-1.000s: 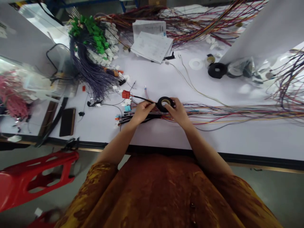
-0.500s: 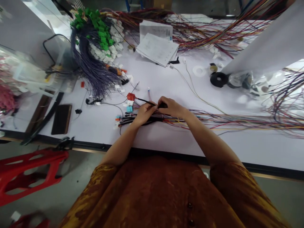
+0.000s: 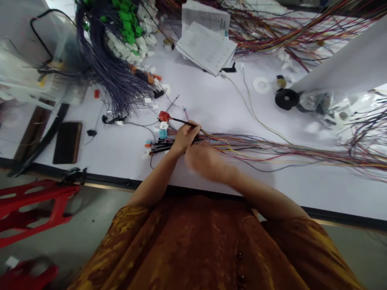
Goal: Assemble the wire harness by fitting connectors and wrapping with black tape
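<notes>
My left hand [image 3: 185, 137] is closed on a black-wrapped cable [image 3: 180, 121] that runs up to a red connector [image 3: 164, 116]. Just below that connector sit a white label [image 3: 163, 125] and a light blue connector [image 3: 163, 133]. Under and beside the hand lies a wire bundle [image 3: 248, 141] of many colours, stretching off to the right. Several black-sleeved ends [image 3: 160, 148] stick out of it on the left. My right hand [image 3: 204, 161], smeared by motion, is over the near side of the bundle; its fingers cannot be made out.
Purple wires [image 3: 109, 76] with green connectors [image 3: 127, 20] are heaped at the back left. Papers [image 3: 207, 48] lie at the back, a black tape roll [image 3: 286, 99] at right. A phone [image 3: 67, 143] is near the front edge. A red stool [image 3: 36, 205] stands below left.
My right hand has come away from my left fingertips and moved down toward me. My left hand keeps its hold on the cable. The camera view has shifted a little.
</notes>
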A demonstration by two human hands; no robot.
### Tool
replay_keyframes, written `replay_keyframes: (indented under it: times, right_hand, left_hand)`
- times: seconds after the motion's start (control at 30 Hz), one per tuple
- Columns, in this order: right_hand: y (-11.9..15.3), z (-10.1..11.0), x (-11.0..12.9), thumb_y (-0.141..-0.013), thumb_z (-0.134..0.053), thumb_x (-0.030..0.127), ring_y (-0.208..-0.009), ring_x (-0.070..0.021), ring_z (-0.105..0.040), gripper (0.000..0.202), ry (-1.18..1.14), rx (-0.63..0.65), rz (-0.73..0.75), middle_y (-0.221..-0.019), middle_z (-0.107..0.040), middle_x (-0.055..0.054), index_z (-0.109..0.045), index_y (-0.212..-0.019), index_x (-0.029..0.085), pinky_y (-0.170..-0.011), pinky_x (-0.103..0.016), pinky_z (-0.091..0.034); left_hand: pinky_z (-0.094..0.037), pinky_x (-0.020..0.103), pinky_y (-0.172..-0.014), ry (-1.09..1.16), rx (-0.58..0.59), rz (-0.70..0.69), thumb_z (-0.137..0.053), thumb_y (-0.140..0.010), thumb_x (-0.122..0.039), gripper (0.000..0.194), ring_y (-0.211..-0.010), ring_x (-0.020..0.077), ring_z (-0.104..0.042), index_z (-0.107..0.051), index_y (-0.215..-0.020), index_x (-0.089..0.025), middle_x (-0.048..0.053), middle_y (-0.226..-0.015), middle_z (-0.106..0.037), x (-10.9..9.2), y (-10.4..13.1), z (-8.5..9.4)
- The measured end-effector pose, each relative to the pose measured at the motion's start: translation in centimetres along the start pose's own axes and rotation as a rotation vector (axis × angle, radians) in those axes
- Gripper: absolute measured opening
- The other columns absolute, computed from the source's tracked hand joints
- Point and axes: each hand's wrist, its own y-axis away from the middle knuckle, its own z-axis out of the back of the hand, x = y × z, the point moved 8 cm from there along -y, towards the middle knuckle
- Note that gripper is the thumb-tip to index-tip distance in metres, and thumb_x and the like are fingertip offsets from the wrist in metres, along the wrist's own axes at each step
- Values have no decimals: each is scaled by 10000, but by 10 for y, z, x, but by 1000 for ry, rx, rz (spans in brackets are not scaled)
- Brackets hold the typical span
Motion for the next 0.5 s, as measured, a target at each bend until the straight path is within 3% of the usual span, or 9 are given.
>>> replay_keyframes:
  times: [0.1, 0.17, 0.23, 0.33, 0.4, 0.5]
  right_hand:
    - [-34, 38, -43, -896, -559, 238, -891, -209, -536, 167, 149, -67, -52, -864, -603, -84, -680, -915, 123, -897, -377, -481]
    - [-51, 59, -80, -830, -681, 330, -955, -261, -544, 247, 268, -94, -168, -952, -612, -122, -661, -960, 121, -907, -439, -461]
    - [-56, 70, -100, -768, -751, 417, -1073, -321, -516, 417, 351, -139, -205, -1114, -597, -175, -643, -1044, 124, -948, -503, -421]
    - [-38, 66, -90, -862, -646, 426, -1166, -313, -483, 347, 310, -229, -28, -1215, -583, -160, -638, -1111, 183, -1013, -497, -370]
    - [-16, 50, -79, -946, -515, 399, -1078, -261, -541, 267, 185, -165, 99, -1083, -638, -119, -664, -1060, 209, -986, -438, -399]
    - [15, 24, -72, -986, -440, 376, -921, -215, -584, 316, 81, -22, 176, -924, -663, -84, -705, -966, 205, -919, -387, -435]
  left_hand:
    - [-495, 259, -740, 36, 152, 32, -660, -811, -366, 226, -779, 145, -629, -688, -934, -178, 9, -801, -675, -3, 7, -5]
    - [-497, 252, -715, 3, 106, 36, -685, -787, -376, 212, -732, 138, -623, -698, -832, -169, 7, -755, -675, -4, 10, -1]
    - [-490, 239, -647, -5, 22, 55, -700, -772, -381, 218, -645, 124, -599, -669, -740, -167, -5, -671, -650, -2, 12, 4]
    - [-438, 218, -507, 25, -35, 68, -687, -790, -398, 257, -497, 101, -531, -605, -680, -180, -24, -556, -597, 1, 13, 4]
    - [-384, 209, -433, 33, -52, 66, -672, -809, -415, 282, -414, 91, -478, -561, -670, -195, -40, -487, -556, 2, 15, 3]
    - [-324, 200, -385, -32, -106, 54, -663, -820, -420, 290, -347, 84, -430, -540, -667, -205, -65, -412, -490, 1, 19, 7]
